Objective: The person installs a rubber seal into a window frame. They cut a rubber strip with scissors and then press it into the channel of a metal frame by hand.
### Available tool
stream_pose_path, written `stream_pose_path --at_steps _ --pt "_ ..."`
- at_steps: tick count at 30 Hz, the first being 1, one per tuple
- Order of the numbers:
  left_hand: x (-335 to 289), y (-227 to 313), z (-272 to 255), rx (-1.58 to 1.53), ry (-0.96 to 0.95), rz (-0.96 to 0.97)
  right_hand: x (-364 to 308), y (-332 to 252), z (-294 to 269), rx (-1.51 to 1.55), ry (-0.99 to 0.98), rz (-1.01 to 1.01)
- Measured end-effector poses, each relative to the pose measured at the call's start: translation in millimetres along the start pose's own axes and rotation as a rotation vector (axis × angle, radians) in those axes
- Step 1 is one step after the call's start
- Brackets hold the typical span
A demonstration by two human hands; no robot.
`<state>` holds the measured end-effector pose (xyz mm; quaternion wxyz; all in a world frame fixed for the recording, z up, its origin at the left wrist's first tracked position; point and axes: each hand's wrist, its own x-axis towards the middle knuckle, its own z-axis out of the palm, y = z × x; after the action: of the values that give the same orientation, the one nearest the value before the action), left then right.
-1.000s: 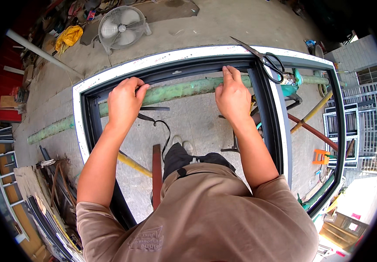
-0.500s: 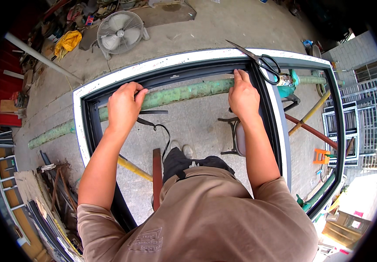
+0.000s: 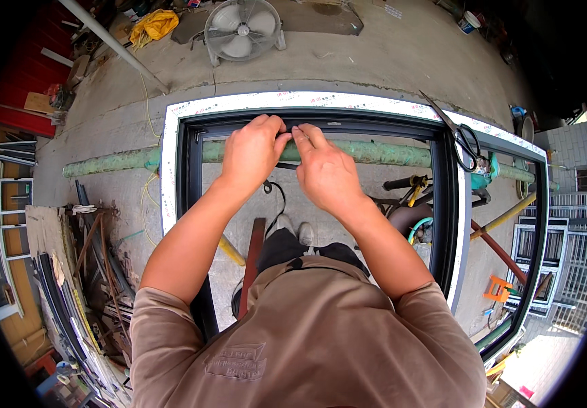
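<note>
A large window frame [image 3: 239,103], dark inside with printed white film on its face, lies flat before me. Both hands are close together at the inner edge of its far side. My left hand [image 3: 254,153] is closed, its bent fingers against the dark inner channel and its thumb toward the right. My right hand [image 3: 331,173] is closed too, fingertips pressed together on the same channel. Whatever thin piece they pinch is hidden. A narrow black strip [image 3: 282,197] hangs in the opening below them. Black-handled scissors [image 3: 467,143] rest across the frame's divider at the far right.
A green pipe [image 3: 388,154] runs beneath the frame, with yellow and rusty red supports. A floor fan [image 3: 242,30] stands beyond. Scrap lengths [image 3: 96,258] are piled at the left. An orange stool [image 3: 496,289] and smaller frames [image 3: 542,251] are at the right.
My right hand has moved left along the frame's far side to meet my left hand. The view has shifted, so the frame appears lower and farther right. The scissors stay on the frame.
</note>
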<state>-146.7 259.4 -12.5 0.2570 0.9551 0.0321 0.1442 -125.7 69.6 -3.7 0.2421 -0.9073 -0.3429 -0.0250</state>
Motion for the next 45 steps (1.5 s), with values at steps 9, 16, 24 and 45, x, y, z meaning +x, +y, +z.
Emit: stream_pose_path --at_steps 9,16,24,45 --pt "-4.9 2.1 1.6 -0.07 -0.067 0.01 13.3 4.4 -1.6 -0.146 -0.077 -0.058" --pt "-28.8 11.9 -7.8 -0.1 -0.107 -0.057 12.5 -6.3 11.1 -0.294 -0.053 -0.101" --pt "-81.5 15.2 -35.2 -0.136 -0.126 -0.438 19.5 1.8 1.0 -0.152 -0.199 -0.018" --pt "-102.4 -4.8 -15.1 -0.349 0.064 -0.614 27.9 14.6 -15.4 -0.073 -0.251 -0.146"
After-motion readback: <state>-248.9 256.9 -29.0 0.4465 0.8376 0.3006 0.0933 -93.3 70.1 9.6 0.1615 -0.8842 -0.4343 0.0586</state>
